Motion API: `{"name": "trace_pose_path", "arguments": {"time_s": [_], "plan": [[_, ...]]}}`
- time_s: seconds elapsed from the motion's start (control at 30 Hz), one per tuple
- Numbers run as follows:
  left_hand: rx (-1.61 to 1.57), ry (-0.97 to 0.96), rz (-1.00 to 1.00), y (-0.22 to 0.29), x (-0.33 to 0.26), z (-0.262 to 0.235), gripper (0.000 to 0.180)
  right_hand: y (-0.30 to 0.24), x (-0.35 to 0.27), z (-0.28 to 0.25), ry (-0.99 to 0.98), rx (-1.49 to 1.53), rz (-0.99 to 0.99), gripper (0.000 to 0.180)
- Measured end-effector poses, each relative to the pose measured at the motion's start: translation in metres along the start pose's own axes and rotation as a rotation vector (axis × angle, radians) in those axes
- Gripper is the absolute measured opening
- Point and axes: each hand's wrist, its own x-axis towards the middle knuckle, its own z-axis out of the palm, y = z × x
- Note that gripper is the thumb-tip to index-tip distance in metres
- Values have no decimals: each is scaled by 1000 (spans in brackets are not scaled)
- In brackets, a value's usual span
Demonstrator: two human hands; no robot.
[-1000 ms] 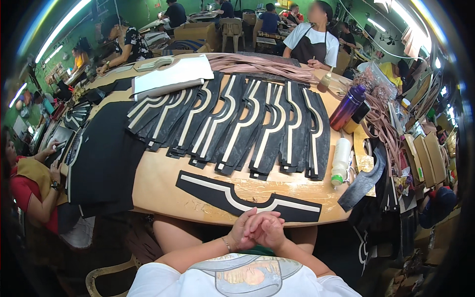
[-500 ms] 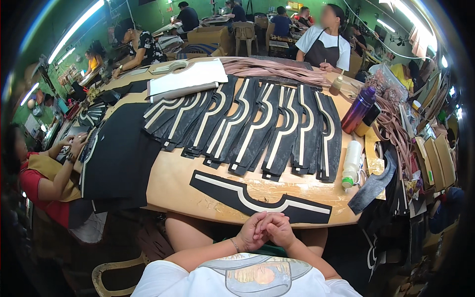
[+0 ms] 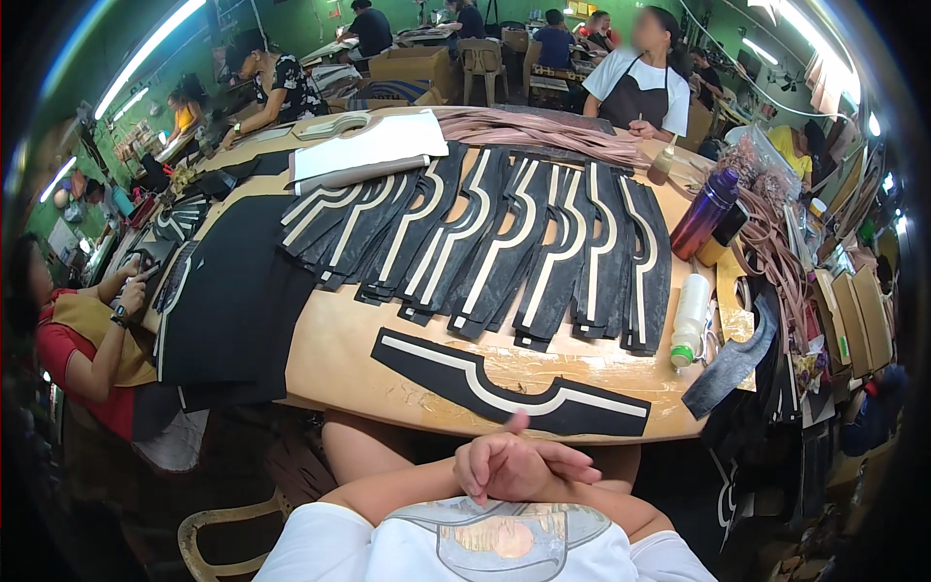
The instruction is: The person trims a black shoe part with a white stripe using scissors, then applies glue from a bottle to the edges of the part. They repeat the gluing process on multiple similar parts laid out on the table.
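Note:
My hands are crossed at the wrists in front of my shirt, just off the table's near edge. My left hand (image 3: pixel 570 460) is partly hidden behind the other, its fingers stretched out to the right. In front of it, my right hand (image 3: pixel 500 468) points left with loosely bent, parted fingers. Neither holds anything. Closest to them is a black strip-shaped piece (image 3: pixel 524 393) with a cut-out curve and a cream band along it, lying flat on the table. Beyond it, overlapping stacks of similar black pieces (image 3: pixel 495 247) fan across the table (image 3: pixel 339 359).
A white bottle with a green cap (image 3: pixel 690 320) lies at the right, near a purple bottle (image 3: pixel 703 213). Large black sheets (image 3: pixel 233 301) cover the left side. White panels (image 3: pixel 369 153) and pinkish strips (image 3: pixel 543 136) lie farther back. Co-workers sit around the table.
My clasped hands have come apart and moved nearer my body, now crossing at the wrists. The co-worker at the left has shifted their hands. The black piece stays in place.

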Motion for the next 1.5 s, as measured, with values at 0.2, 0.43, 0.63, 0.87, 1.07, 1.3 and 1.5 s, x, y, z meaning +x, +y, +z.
{"name": "trace_pose_path", "arguments": {"time_s": [0.2,0.43,0.63,0.87,1.07,1.3,1.5], "plan": [[228,43,-142,-33,-23,-41,48,15,13,4,-55,320,46,55],[267,433,-455,-29,-75,-64,64,13,-6,-7,46,379,88,57],[163,382,-160,-14,-53,-41,84,11,-17,-19,101,379,110,59],[103,501,74,-2,-48,-22,86,11,-23,-27,157,384,126,61],[89,475,322,14,-59,-18,78,6,-55,-61,280,109,229,47],[887,287,236,69,-24,82,50,-60,-108,-60,571,-159,-83,37],[725,-374,314,35,64,148,83,-86,-90,-45,519,-269,-313,39]]}}
